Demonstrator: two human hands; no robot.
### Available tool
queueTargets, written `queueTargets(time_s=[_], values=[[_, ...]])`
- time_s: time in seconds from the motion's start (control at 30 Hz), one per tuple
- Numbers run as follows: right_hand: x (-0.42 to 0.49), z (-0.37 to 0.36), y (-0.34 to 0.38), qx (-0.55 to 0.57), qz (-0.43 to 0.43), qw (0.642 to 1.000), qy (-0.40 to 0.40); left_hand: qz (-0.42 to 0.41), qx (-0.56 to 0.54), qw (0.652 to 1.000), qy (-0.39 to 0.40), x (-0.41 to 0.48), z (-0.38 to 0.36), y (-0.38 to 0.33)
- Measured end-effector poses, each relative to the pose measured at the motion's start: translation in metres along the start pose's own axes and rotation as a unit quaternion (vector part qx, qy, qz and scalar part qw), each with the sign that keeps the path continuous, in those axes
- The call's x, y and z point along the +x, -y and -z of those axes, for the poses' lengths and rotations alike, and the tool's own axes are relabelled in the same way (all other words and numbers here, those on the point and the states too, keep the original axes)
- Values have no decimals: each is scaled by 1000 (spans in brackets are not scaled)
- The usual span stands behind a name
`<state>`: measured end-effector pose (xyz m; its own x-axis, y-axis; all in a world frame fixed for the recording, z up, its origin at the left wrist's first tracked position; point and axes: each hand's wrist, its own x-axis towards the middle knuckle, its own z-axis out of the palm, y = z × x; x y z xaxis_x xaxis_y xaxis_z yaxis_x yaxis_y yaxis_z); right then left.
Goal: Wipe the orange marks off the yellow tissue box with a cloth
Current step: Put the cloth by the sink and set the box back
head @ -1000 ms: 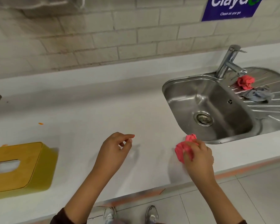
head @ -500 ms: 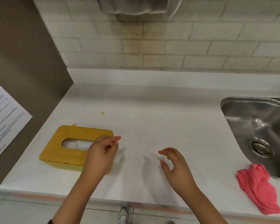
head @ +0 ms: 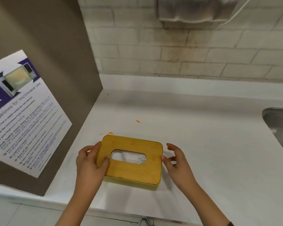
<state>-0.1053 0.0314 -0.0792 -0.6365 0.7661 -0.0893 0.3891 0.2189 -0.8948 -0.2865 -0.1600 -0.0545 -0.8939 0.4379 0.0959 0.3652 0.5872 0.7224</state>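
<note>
The yellow tissue box (head: 132,172) lies flat on the white counter (head: 203,152), with white tissue showing through the oval slot in its wooden lid. My left hand (head: 90,162) grips the box's left end, thumb on the lid beside the slot. My right hand (head: 176,160) is at the right end with fingers spread; only the thumb tip touches the box's edge. No orange marks show on the visible top or front of the box. The cloth is out of view.
Small orange smears (head: 138,121) dot the counter behind the box. A brown panel with a microwave guidelines poster (head: 23,115) stands close on the left. The steel sink rim (head: 278,121) is at the far right. A towel dispenser (head: 198,10) hangs on the tiled wall.
My right hand let go of the pink cloth, leaving it on the counter by the sink. The view swung left, and both hands came to the ends of the tissue box.
</note>
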Motion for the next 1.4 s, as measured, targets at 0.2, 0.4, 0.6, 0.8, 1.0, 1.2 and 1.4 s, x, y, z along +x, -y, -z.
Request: queueTargets(time_s=[0.2, 0.4, 0.6, 0.8, 1.0, 1.2, 1.4], values=[[8, -9, 5, 16, -11, 999, 46, 53, -48, 996, 52, -1, -9, 13], [11, 0, 6, 54, -13, 997, 60, 42, -61, 997, 37, 1, -17, 13], [6, 31, -1, 12, -47, 997, 68, 9, -129, 988, 82, 26, -34, -2], [12, 60, 0, -107, -58, 978, 166, 4, -191, 968, 163, 56, -54, -24], [7, 48, 7, -153, -40, 952, 262, 105, -203, 971, 75, 24, -47, -23], [-13, 21, 2, 3, -61, 954, 293, 197, -257, 929, 180, -50, -35, -11], [-27, -1, 7, 92, -46, 945, 311, 103, -271, 939, 188, -66, -32, -32]])
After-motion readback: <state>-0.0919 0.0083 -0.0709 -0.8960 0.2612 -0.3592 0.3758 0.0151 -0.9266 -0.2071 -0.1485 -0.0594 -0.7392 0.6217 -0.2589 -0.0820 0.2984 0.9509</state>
